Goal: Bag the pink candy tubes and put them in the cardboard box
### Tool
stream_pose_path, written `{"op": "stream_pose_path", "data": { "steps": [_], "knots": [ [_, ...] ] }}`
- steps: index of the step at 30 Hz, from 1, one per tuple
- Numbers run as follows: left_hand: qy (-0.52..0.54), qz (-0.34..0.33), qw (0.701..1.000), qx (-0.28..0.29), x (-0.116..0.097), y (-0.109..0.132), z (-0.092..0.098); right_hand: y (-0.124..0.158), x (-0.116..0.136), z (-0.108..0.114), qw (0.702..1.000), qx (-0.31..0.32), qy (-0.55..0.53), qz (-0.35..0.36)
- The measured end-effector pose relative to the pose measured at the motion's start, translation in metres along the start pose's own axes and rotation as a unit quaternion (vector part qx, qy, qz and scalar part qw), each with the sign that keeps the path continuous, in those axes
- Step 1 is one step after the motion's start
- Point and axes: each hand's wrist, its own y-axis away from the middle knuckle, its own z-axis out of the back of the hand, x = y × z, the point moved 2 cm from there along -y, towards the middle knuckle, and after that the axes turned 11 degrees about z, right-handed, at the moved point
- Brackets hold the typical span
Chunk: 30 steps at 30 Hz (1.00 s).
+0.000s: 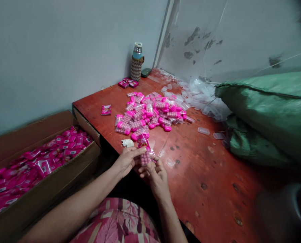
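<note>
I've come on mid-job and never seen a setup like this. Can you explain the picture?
There's no machine here: these are a person's bare hands. The single view comes from a camera on that person's head, looking forward and down. The left hand and right hand together hold a small clear container of pink balls, with pink printed material at its far end. On the red table lies a pile of similar containers; beyond are loose clear plastic pieces, a green sack to the right and a bottle at the back. At left, a cardboard box holds pink packets.
</note>
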Motion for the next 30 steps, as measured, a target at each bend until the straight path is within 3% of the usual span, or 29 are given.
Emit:
{"op": "stream_pose_path", "data": {
  "steps": [2,9,12,16,18,20,22,25,27,30],
  "knots": [
    [0.012,-0.003,1.0,-0.014,0.0,0.002,0.002,0.002,-0.001,0.002,1.0,-0.004,-0.023,-0.007],
    [0.003,-0.006,1.0,0.021,0.014,0.017,-0.004,-0.007,-0.003,-0.007,0.998,-0.033,-0.054,0.001],
    [0.054,-0.102,0.992,-0.052,-0.008,0.035,0.016,-0.011,0.002,-0.007,0.999,-0.017,-0.04,0.003],
    [0.096,-0.309,0.926,-0.196,-0.047,0.06,0.05,-0.015,0.007,0.012,0.998,-0.053,0.005,0.023],
    [0.036,-0.314,0.916,-0.247,-0.05,0.058,0.051,-0.017,0.007,0.02,0.997,-0.067,0.026,0.025],
    [-0.088,-0.28,0.92,-0.259,-0.042,0.045,0.041,-0.017,0.006,0.024,0.997,-0.066,0.039,0.019],
    [-0.237,-0.283,0.903,-0.22,-0.027,0.026,0.024,-0.016,0.005,0.026,0.997,-0.062,0.051,0.015],
    [-0.412,-0.307,0.843,-0.162,-0.005,-0.002,0.007,-0.013,0.006,0.03,0.995,-0.072,0.07,0.021],
    [-0.472,-0.315,0.809,-0.153,0.004,-0.014,0.006,-0.011,0.008,0.035,0.993,-0.086,0.081,0.022],
    [-0.492,-0.33,0.79,-0.156,0.009,-0.02,0.011,-0.011,0.01,0.043,0.99,-0.098,0.103,0.024]
  ]
}}
